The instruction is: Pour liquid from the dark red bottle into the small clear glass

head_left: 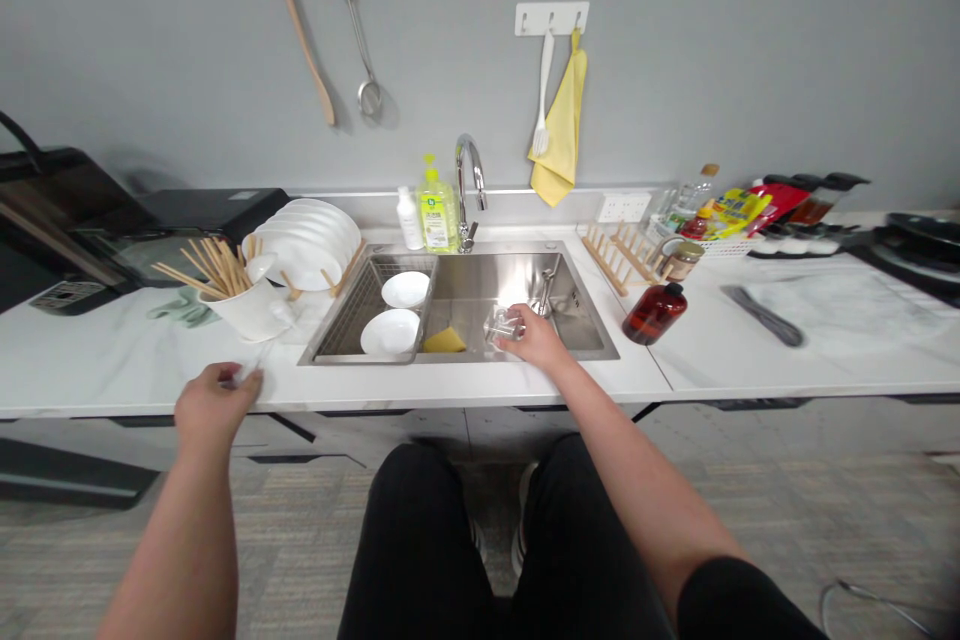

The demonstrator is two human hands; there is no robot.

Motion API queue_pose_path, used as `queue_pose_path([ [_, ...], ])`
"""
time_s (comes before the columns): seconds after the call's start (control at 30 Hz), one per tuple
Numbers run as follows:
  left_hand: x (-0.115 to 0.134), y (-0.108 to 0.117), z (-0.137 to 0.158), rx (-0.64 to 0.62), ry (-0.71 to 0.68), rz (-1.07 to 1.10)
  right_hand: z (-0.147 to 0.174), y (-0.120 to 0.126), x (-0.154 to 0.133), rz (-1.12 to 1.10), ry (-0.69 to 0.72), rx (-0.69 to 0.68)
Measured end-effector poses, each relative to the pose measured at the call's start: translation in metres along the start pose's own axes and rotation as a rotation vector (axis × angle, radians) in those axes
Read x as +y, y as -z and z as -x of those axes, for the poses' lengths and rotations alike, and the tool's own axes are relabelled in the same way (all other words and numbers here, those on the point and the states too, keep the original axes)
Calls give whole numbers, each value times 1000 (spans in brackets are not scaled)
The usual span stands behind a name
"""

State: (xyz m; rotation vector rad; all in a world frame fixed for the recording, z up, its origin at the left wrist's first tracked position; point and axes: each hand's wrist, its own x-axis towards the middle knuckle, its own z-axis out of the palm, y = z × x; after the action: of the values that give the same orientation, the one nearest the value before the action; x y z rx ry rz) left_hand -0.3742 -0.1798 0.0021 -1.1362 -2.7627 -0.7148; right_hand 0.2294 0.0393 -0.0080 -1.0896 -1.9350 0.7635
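Low over the front of the rectangular stainless-steel sink (480, 282), a clear, glassy, cup-like vessel (501, 326) sits in the right grip (534, 335), fingers and thumb closed about its near side, probably so that any drips would land in the basin. Just left of it lies a flat yellow sponge (445, 340), likely kept low for easy reach; behind it, shiny metal utensils (545, 290) lean together. Two round white bowls, the rear one (406, 290) and the front one (391, 332), sit in the grey wire basket (337, 305), whose mesh would let water through.

Farther left, the left grip (217, 400) is partly curled at the edge of the white marbled desk (112, 350), beside something transparent (244, 375) (whether it is pinched cannot be told). Beyond, white plates (311, 235) stand tilted in a row, presumably to drain, and a white pitcher-like container (244, 310) keeps pale wooden chopsticks (217, 270) bunched.
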Motion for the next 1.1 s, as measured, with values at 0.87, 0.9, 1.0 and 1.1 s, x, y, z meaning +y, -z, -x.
queue_pose_path([
  [0.87, 112, -1, 91, 279, -381, 242, 0, 10, -12, -209, -64, 84],
  [0.9, 137, -6, 103, 207, -464, 309, 1, 15, -16, -203, -60, 72],
  [1.0, 209, -34, 136, -103, -695, 589, 9, 28, -33, -160, -14, -19],
  [1.1, 262, -68, 161, -430, -851, 845, 23, 34, -49, -153, 34, -141],
])
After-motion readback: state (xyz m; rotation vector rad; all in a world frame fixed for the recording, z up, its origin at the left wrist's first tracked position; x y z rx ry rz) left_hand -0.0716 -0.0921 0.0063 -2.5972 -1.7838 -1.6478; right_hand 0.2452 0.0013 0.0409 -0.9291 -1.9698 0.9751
